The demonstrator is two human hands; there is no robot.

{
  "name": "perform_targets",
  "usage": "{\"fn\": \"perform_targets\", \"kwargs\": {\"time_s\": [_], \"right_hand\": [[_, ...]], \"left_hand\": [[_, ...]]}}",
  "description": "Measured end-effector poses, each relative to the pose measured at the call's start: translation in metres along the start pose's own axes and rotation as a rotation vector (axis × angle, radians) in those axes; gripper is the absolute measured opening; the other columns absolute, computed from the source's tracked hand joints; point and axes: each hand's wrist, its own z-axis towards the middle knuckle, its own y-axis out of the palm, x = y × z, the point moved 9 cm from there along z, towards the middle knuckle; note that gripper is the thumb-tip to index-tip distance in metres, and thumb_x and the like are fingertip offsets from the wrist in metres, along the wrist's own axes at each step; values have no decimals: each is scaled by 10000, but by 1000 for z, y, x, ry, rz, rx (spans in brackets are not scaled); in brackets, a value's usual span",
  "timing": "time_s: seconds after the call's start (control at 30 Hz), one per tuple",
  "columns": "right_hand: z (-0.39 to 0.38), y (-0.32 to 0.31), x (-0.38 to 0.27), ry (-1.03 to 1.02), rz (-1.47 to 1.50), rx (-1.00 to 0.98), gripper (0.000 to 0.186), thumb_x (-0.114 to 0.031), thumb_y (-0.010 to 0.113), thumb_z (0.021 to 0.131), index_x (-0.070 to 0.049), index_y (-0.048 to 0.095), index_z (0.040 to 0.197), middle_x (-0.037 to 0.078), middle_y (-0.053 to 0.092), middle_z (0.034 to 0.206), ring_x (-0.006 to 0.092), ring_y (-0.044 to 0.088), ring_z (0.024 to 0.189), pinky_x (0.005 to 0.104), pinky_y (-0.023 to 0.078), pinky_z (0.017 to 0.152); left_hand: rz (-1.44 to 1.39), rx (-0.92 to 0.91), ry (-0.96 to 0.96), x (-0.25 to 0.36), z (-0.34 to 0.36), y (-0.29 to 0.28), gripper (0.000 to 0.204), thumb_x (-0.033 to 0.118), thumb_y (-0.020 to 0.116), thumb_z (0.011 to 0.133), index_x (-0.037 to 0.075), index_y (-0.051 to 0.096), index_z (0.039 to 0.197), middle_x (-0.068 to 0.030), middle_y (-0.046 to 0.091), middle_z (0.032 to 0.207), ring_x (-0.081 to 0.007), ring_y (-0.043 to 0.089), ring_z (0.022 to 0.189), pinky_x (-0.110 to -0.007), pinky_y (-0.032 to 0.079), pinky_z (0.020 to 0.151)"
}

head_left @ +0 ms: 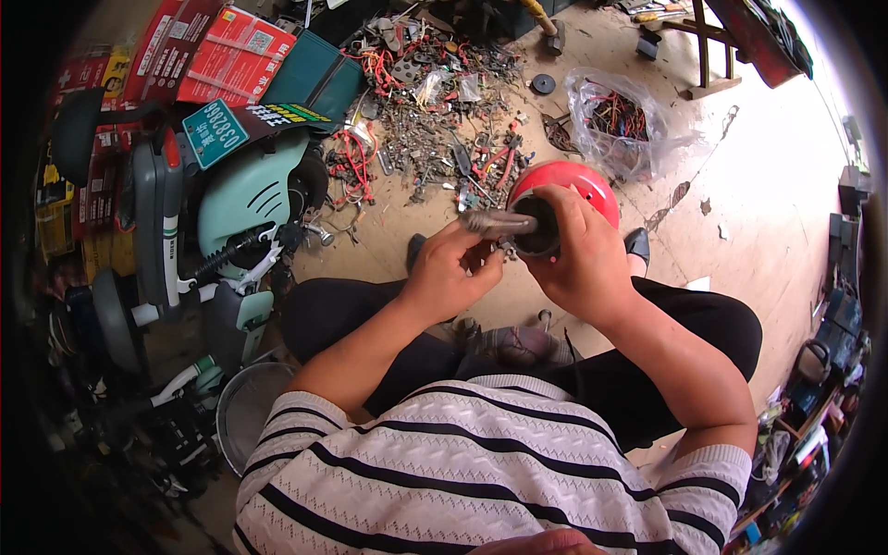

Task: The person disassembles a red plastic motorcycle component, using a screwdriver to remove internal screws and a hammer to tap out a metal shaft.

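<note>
In front of my knees, my left hand point(455, 274) is closed around a worn grey metal tool point(499, 223), perhaps pliers; the fingers hide much of it. The tool's tip reaches into the hollow of a dark round cup-shaped part point(538, 242). Gripping that part from the right side is my right hand point(587, 259), with the thumb below and fingers over its rim. Just beyond the part, a red rounded object point(592, 185) stands on the floor, partly covered by my right hand.
Loose small parts and red wires point(444, 120) lie heaped ahead. To their right is a clear plastic bag point(615, 120) of wires, near a black disc point(544, 84). A light-green scooter point(250, 203) stands left, by a mesh basket point(250, 412). Cluttered shelves point(814, 388) line the right.
</note>
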Motion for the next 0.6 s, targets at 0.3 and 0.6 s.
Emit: {"fn": "perform_targets", "kwargs": {"time_s": [0.3, 0.6], "right_hand": [[2, -4, -16, -184, -146, 74, 604, -91, 728, 677, -7, 462, 1213, 158, 592, 1121, 328, 597, 1059, 443, 433, 1023], [1, 7, -1, -103, -62, -2, 575, -93, 734, 677, -26, 471, 1185, 160, 602, 1075, 338, 601, 1017, 424, 494, 881]], "left_hand": [[-48, -34, -36, -19, 5, 10, 258, -23, 579, 775, 16, 618, 1026, -73, 549, 767, -149, 545, 647, -294, 455, 583], [-170, -177, -351, -67, -5, 25, 240, 157, 524, 858, 26, 625, 1030, -67, 530, 694, -134, 513, 593, -301, 441, 555]]}}
